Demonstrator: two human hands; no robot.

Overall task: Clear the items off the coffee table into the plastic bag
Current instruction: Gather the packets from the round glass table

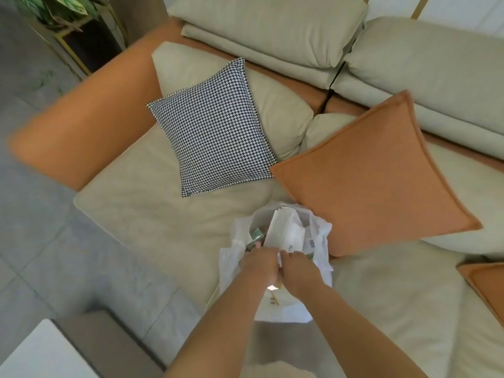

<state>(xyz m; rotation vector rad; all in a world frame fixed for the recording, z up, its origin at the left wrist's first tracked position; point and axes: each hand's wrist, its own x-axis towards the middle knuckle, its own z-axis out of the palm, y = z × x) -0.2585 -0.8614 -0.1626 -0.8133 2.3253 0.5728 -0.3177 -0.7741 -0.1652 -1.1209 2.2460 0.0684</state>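
On beige sofa (152, 214), upright plastic bag (231, 257), mouth up, gripped by left hand (259, 264) and right hand (297, 266).

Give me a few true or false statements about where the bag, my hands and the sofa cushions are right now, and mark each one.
1. The plastic bag sits on the sofa seat. True.
2. Both the left hand and the right hand are at the bag's mouth. True.
3. The bag is empty. False: white packaging and a green item show inside.
4. The houndstooth cushion lies on the floor. False: it rests on the sofa.
5. The orange cushion lies right of the houndstooth one. True.
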